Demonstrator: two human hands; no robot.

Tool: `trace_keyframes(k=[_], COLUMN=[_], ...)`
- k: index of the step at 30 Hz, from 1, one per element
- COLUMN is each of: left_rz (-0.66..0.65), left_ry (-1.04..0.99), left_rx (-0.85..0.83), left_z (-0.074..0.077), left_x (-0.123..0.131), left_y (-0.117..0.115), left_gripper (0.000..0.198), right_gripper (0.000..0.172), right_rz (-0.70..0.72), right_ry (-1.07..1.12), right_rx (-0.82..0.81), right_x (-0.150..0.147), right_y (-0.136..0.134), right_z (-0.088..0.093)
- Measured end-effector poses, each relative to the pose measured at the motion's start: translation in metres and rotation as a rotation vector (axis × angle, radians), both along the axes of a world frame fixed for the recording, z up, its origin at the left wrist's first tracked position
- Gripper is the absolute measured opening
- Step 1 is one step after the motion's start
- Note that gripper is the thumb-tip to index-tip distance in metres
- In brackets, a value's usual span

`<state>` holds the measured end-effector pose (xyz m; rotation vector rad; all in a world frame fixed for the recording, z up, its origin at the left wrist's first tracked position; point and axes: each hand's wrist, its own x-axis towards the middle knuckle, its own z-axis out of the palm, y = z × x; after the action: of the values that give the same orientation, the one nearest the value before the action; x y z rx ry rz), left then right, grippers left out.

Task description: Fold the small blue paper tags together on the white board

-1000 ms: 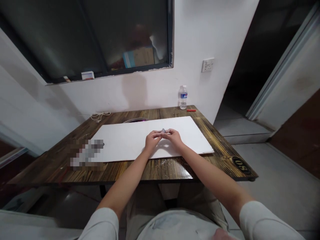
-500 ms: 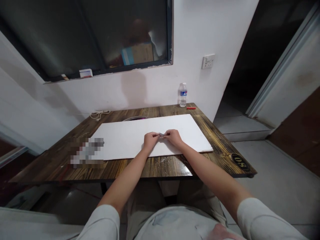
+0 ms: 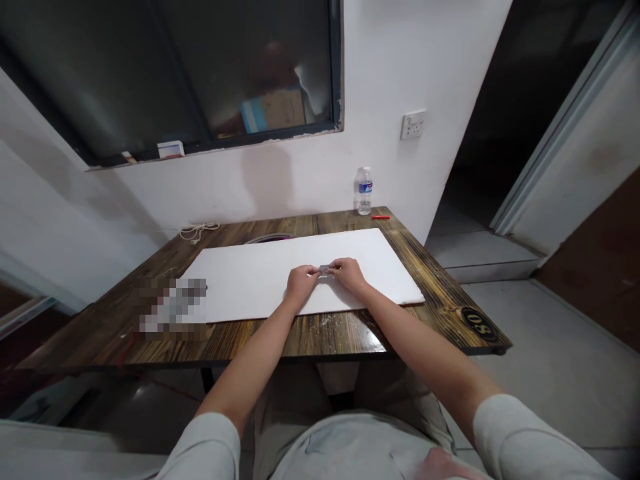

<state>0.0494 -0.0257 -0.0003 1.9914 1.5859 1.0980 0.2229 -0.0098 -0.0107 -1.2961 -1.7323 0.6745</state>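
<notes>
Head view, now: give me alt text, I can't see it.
Left hand and right hand hold a small grey piece between them, over a white board on a wooden table. A bottle stands far right, a red stick beside it; a cable lies far left.

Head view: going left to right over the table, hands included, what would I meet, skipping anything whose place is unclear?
White cord → left hand → gray piece → right hand → red stick → number badge.
</notes>
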Motion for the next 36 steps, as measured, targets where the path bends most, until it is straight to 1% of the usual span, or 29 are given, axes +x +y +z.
trace_keyframes(k=[3, 6, 9, 10, 11, 13, 14, 16, 18, 20, 22, 24, 26, 28, 30, 31, 32, 36], left_rz=[0.01, 0.007, -0.048, -0.061, -0.065, -0.054, -0.046, -0.027, 0.004, 0.049, 0.051, -0.032, -0.176, -0.328, -0.419, -0.421, -0.392, -0.126], left_ry=[-0.016, -0.021, 0.052, 0.071, 0.076, 0.043, 0.019, 0.008, 0.065, 0.142, 0.186, 0.215, 0.259, 0.33, 0.415, 0.452, 0.48, 0.482], left_rx=[-0.003, 0.044, 0.002, -0.007, -0.005, 0.019, 0.025, 0.012, -0.001, 0.016, 0.061, 0.11, 0.139, 0.122, 0.073, 0.052, 0.041, 0.06], left_z=[0.001, 0.0, -0.002, -0.002, -0.002, 0.0, 0.002, 0.004, 0.005, 0.005, 0.006, 0.008, 0.01, 0.011, 0.011, 0.01, 0.009, 0.008], left_x=[-0.001, -0.002, -0.002, -0.002, -0.002, -0.001, -0.001, -0.003, -0.005, -0.008, -0.009, -0.008, -0.005, -0.001, 0.002, 0.002, 0.002, -0.002], left_y=[0.0, 0.002, 0.003, 0.003, 0.003, 0.003, 0.002, 0.001, 0.001, 0.001, 0.0, -0.002, -0.005, -0.009, -0.011, -0.012, -0.012, -0.01], left_gripper=[0.008, 0.008, 0.005, 0.005, 0.005, 0.007, 0.008, 0.01, 0.012, 0.013, 0.016, 0.024, 0.032, 0.038, 0.041, 0.041, 0.039, 0.025], right_gripper=[0.01, 0.009, 0.004, 0.004, 0.01, 0.022, 0.025, 0.025, 0.022, 0.018, 0.014, 0.016, 0.023, 0.028, 0.031, 0.032, 0.033, 0.035], right_rz=[0.032, 0.028, 0.035, 0.025, 0.018, 0.031, 0.053, 0.072, 0.006, -0.101, -0.156, -0.157, -0.14, -0.113, -0.084, -0.077, -0.076, -0.097], right_ry=[-0.064, -0.014, 0.008, 0.034, 0.084, 0.242, 0.318, 0.373, 0.258, 0.066, -0.056, -0.085, -0.099, -0.135, -0.164, -0.169, -0.17, -0.181], right_rx=[0.03, 0.07, 0.016, -0.008, -0.033, -0.098, -0.135, -0.193, -0.159, -0.034, 0.072, 0.1, 0.096, 0.089, 0.078, 0.074, 0.072, 0.043], right_x=[0.0, 0.0, -0.001, -0.001, -0.001, 0.001, 0.003, 0.007, 0.012, 0.018, 0.022, 0.024, 0.025, 0.024, 0.023, 0.023, 0.023, 0.024], right_y=[0.002, 0.003, 0.004, 0.004, 0.005, 0.006, 0.007, 0.007, 0.008, 0.009, 0.01, 0.012, 0.013, 0.013, 0.013, 0.012, 0.012, 0.011], right_z=[-0.001, -0.002, -0.004, -0.004, -0.004, -0.003, -0.002, 0.001, 0.004, 0.007, 0.01, 0.012, 0.013, 0.014, 0.014, 0.015, 0.015, 0.017])
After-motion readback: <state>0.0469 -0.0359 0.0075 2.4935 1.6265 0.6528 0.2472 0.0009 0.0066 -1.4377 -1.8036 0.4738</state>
